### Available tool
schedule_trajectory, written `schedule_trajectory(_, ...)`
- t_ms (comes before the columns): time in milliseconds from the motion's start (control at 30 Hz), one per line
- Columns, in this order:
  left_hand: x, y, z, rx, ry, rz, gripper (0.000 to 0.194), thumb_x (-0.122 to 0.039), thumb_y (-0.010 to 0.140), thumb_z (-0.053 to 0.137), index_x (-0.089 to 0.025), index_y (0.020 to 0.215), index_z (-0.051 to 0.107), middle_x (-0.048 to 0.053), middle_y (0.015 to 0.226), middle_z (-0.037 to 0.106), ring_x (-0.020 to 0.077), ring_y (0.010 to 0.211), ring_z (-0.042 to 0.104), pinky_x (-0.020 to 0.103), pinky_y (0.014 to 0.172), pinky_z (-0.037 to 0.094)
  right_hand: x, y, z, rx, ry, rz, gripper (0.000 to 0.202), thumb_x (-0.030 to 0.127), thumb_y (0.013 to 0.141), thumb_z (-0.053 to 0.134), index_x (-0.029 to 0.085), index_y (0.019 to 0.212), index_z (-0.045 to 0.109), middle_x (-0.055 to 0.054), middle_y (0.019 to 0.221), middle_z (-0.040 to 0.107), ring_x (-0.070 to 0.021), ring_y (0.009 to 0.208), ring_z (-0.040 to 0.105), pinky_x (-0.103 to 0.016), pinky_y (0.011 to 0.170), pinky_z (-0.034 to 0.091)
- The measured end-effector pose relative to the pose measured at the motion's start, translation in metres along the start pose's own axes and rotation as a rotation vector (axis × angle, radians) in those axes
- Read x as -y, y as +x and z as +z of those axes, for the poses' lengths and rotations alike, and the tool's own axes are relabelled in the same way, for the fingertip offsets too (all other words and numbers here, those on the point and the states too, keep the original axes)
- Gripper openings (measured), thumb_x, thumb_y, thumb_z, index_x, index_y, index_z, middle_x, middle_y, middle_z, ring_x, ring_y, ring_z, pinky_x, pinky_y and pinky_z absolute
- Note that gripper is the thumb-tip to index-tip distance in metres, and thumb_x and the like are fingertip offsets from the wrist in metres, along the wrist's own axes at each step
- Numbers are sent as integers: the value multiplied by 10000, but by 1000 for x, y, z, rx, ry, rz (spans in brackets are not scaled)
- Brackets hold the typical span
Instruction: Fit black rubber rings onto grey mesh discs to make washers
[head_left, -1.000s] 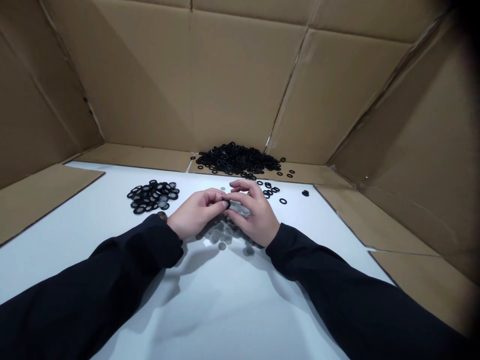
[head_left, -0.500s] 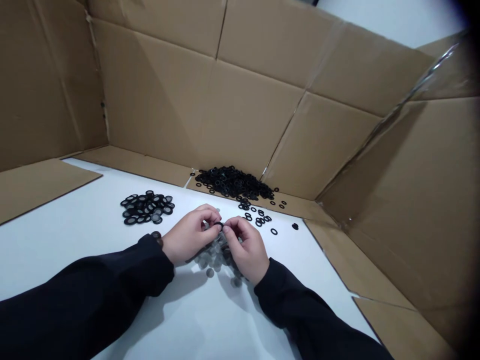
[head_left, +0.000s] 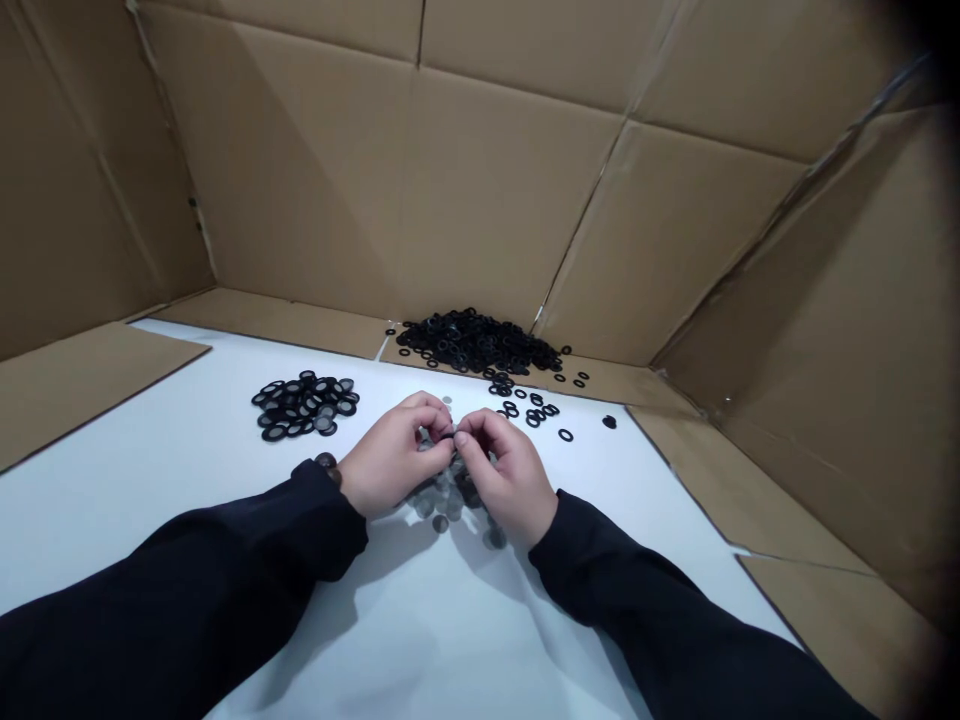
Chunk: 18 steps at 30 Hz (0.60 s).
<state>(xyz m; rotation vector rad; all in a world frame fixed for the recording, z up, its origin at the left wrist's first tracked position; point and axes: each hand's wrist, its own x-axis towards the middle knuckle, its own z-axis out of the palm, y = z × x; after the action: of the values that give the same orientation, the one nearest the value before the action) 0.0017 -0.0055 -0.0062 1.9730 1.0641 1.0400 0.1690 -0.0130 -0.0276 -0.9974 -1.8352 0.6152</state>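
Note:
My left hand (head_left: 397, 455) and my right hand (head_left: 511, 472) meet fingertip to fingertip, pinching a small black ring (head_left: 450, 436) between them. Most of the ring is hidden by the fingers. Beneath and between the hands lie several greyish translucent discs (head_left: 440, 523), partly covered by them. To the left is a pile of black rings with grey discs inside (head_left: 304, 405). Behind my hands a large heap of plain black rings (head_left: 472, 340) rests against the cardboard, with loose rings (head_left: 534, 412) scattered in front of it.
Tall cardboard walls (head_left: 510, 190) stand behind and at both sides of the white table surface (head_left: 420, 640). Flat cardboard strips (head_left: 765, 500) border the surface. A small dark piece (head_left: 609, 422) lies at the right, near the strip.
The camera view has shifted a little, so the scene sits differently in the frame. My hands keep their pinch on the black ring, with only slight finger movement.

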Motion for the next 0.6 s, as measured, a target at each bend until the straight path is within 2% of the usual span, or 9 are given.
schedule_trajectory(233, -5, 3, 1, 26, -10, -13, 92, -212, 821, 564, -177, 763, 626, 50, 1024, 563, 167, 878, 556, 277, 719, 440, 2, 1, -3, -31, 36, 9, 123, 280, 932, 478, 196, 853, 520, -3, 776, 519, -136, 680, 477, -272, 646, 407)
schedule_trajectory(433, -4, 6, 0, -9, -60, -16, 120, -230, 846, 546, -180, 763, 616, 62, 1053, 572, 192, 987, 570, 307, 866, 451, -3, 1, -3, 11, 204, 107, 139, 328, 923, 518, 194, 897, 544, 1, 770, 544, -122, 645, 480, -251, 586, 405)
schedule_trajectory(600, -3, 8, -1, -36, -39, -5, 98, -221, 848, 539, -186, 779, 600, 65, 1040, 582, 197, 982, 574, 319, 876, 462, -2, 1, -2, -21, 207, 110, 143, 328, 921, 525, 189, 916, 560, -11, 806, 570, -125, 668, 498, -256, 616, 426)
